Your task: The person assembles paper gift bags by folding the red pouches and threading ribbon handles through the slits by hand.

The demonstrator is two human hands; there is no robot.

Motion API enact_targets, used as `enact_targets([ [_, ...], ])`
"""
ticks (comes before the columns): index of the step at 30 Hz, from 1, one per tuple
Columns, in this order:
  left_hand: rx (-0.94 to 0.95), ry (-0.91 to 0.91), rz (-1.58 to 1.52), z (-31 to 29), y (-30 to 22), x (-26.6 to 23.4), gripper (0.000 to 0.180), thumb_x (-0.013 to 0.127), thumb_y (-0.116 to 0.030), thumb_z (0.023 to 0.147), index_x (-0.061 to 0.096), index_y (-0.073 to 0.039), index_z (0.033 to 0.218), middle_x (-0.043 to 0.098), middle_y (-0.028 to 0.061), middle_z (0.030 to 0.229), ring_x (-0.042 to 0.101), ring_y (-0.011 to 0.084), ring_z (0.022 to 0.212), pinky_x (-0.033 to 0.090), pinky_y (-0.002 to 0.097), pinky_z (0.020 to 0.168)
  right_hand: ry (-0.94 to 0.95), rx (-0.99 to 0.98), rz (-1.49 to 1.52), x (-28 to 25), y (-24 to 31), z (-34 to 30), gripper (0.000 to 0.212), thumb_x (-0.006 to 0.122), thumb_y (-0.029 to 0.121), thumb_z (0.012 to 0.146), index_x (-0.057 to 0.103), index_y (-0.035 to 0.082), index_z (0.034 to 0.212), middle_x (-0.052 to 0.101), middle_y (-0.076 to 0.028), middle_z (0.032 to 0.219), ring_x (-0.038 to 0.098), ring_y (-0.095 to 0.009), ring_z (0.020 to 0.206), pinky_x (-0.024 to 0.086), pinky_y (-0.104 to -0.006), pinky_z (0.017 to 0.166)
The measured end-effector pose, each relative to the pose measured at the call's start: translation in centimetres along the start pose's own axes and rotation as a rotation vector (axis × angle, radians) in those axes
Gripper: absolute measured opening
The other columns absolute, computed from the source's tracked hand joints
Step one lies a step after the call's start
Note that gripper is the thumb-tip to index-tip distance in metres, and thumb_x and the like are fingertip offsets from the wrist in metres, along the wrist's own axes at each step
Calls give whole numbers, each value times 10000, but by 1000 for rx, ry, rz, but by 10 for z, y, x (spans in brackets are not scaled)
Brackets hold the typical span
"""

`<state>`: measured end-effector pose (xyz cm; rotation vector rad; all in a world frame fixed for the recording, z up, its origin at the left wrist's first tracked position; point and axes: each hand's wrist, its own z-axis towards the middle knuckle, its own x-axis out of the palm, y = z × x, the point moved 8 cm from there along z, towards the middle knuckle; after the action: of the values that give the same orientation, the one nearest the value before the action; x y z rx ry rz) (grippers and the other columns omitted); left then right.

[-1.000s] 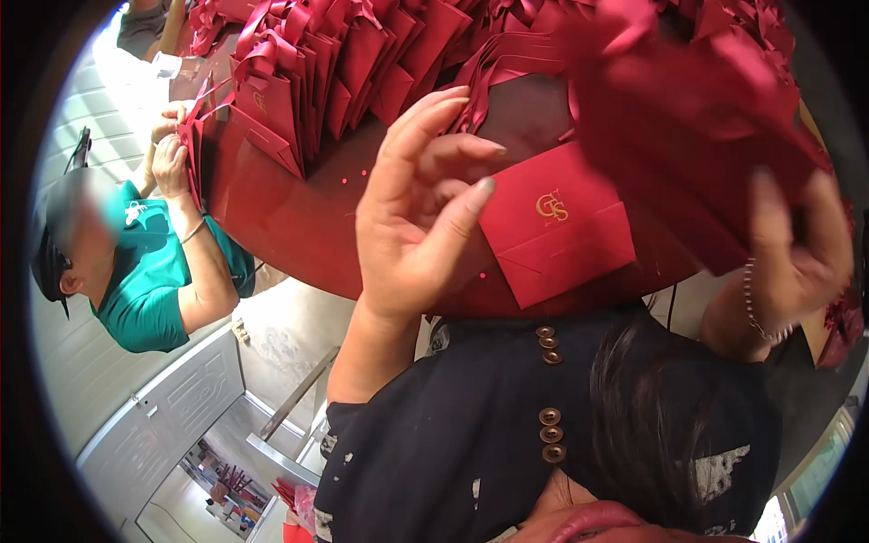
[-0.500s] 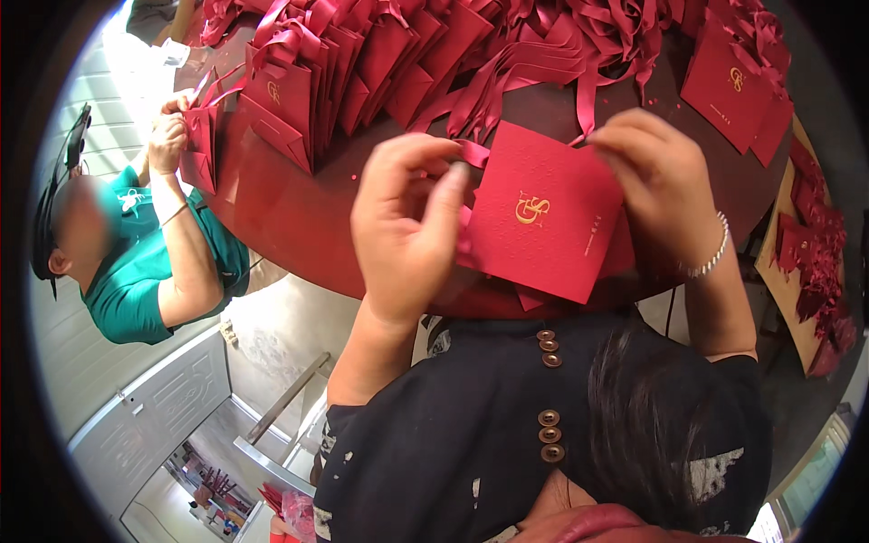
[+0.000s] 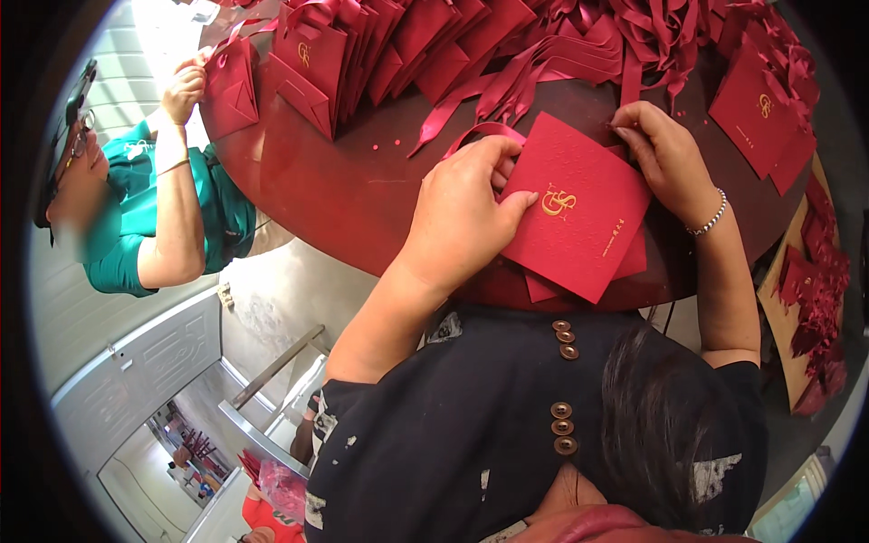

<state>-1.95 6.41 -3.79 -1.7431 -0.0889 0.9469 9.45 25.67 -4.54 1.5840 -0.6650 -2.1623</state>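
A flat red paper gift bag [image 3: 579, 226] with a gold emblem lies tilted in front of me at the table's near edge. My left hand [image 3: 475, 204] grips its left edge, thumb on the front and fingers curled behind. A loop of red ribbon [image 3: 484, 129] arches above that hand. By the bag's upper right corner, my right hand [image 3: 665, 158] has thumb and forefinger pinched together; what is between them is too small to make out. Another red bag [image 3: 634, 260] shows partly from underneath.
Upright red bags [image 3: 398, 45] crowd the far side of the dark red round table [image 3: 317, 195], beside heaped red ribbons [image 3: 579, 59]. More bags [image 3: 765, 109] lie at right. On the left, a person in green [image 3: 167, 217] holds a red bag [image 3: 233, 86]. A side board [image 3: 787, 335] bears more red pieces.
My left hand has closed from a looser pose onto the bag's edge. My right fingertips have moved slightly away from its top edge. The co-worker's bag has turned to show its broad face.
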Motion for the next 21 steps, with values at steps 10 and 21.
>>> enact_targets([
  [10,-12,243,-107,34,-8,-2,223,765,-92,883,719,36,1060,738,51,931,647,83,863,528,256,790,-109,86,264,-15,50,-17,168,666,-80,891,688,-31,1051,691,-121,958,698,-217,854,541,-285,771],
  [21,56,226,-39,25,-24,7,252,765,-92,850,724,58,1049,758,156,946,713,185,864,549,313,813,-126,-96,88,-5,75,2,129,736,12,841,700,21,964,691,-111,906,694,-291,801,563,-362,685],
])
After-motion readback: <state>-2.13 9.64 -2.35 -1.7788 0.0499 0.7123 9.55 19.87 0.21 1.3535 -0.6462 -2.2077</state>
